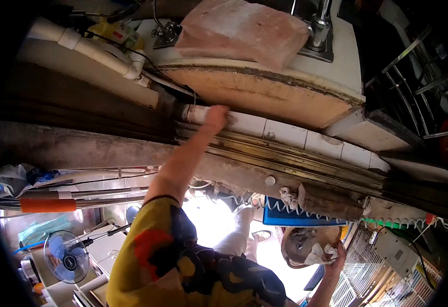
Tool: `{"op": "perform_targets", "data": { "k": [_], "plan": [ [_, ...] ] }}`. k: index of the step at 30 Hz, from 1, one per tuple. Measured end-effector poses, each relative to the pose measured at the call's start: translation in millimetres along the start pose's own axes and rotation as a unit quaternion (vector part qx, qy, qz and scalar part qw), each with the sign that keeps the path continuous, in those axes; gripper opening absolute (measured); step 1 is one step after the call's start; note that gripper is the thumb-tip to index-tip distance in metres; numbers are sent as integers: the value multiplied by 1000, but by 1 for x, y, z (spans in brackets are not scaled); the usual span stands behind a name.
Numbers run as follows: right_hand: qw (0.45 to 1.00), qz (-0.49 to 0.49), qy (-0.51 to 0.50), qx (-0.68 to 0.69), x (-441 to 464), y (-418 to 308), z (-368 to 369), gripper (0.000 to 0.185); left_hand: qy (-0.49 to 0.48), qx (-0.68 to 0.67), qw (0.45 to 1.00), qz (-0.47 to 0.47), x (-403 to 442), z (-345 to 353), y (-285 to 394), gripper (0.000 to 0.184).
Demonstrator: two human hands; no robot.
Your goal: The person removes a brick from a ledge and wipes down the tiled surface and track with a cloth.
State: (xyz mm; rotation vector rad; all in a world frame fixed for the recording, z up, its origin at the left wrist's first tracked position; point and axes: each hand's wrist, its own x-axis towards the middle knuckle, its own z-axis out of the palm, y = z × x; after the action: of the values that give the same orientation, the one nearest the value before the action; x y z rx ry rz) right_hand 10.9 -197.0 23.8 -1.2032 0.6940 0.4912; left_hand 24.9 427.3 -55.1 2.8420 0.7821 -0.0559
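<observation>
My left hand (216, 117) reaches up to a row of white tiles (285, 133) below the counter edge. Its fingers look closed and pressed against the tiles. Whatever they hold, if anything, is too small and dim to tell. At the lower right, my right hand (338, 258) grips the rim of a round brown bowl (296, 247). Dark grey material lies inside this bowl, and a crumpled white cloth or paper (320, 254) rests at its side by my fingers.
A pinkish stone block (239, 31) sits on the counter between metal taps. Grooved metal rails (285, 153) run under the tiles. Pipes (88, 51) are at upper left, a blue fan (67, 256) at lower left. A coiled cable and wire racks (362, 256) stand at right.
</observation>
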Motion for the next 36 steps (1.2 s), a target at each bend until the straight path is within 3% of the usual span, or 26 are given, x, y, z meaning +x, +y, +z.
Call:
{"op": "perform_targets", "data": {
  "k": [2,4,5,8,10,12,13,14,15,16,18,19,20,21,22,26,28,29,30,32,33,36],
  "plan": [
    [999,7,-22,-32,8,9,-10,27,-51,-189,979,-52,11,28,2,18],
    [999,-6,-1,-32,0,6,4,28,-65,-73,995,21,9,8,1,19],
    [999,0,-19,-32,2,4,-4,28,0,-73,997,-22,12,14,-15,19],
    [999,-1,-32,-25,1,-6,-30,30,-30,-53,990,-126,21,-10,-28,23],
    [999,13,-43,16,-1,-4,-49,32,-28,-202,978,-51,29,54,-5,17],
    [999,1,-37,4,-3,6,-40,33,-54,-182,978,85,15,35,80,15],
    [999,-6,-36,-6,-3,10,-29,34,6,-238,966,105,7,57,113,16],
    [999,-21,19,-44,-13,7,0,28,-106,-108,981,120,4,20,154,15],
    [999,-10,36,-33,-14,7,13,29,-170,-92,976,97,7,9,170,15],
    [998,3,54,-24,-17,6,17,29,-171,-98,973,124,6,12,165,14],
    [999,-16,-6,-40,-9,4,9,29,-166,-99,963,185,16,20,135,12],
    [999,-21,-7,-39,-11,-2,9,28,-98,-36,968,228,16,27,106,10],
    [999,-25,-6,-38,-11,-7,5,27,-169,-36,975,143,21,23,75,11],
    [999,-25,14,-38,-8,-8,-11,24,-175,2,971,162,19,7,43,13],
    [998,-34,26,-37,-10,-11,-16,22,-251,60,957,136,21,-9,16,12],
    [994,-58,68,-57,-2,-8,-70,19,-205,65,977,12,10,-28,-46,11],
    [989,-74,113,-52,-8,-7,-82,18,-179,69,981,-7,9,-27,-42,9],
    [991,-74,92,-68,-7,-9,-92,16,-212,78,974,31,11,-24,-35,8],
    [985,-87,136,-64,-2,-4,-99,11,-242,88,964,67,14,-28,-14,8],
    [984,-87,144,-66,12,3,-120,8,-123,45,980,148,10,3,30,9],
    [972,-100,201,-74,13,6,-114,12,-133,40,974,181,13,12,56,11],
    [957,-132,203,-159,38,21,-144,16,-149,-30,965,215,16,18,67,17]
  ]
}}
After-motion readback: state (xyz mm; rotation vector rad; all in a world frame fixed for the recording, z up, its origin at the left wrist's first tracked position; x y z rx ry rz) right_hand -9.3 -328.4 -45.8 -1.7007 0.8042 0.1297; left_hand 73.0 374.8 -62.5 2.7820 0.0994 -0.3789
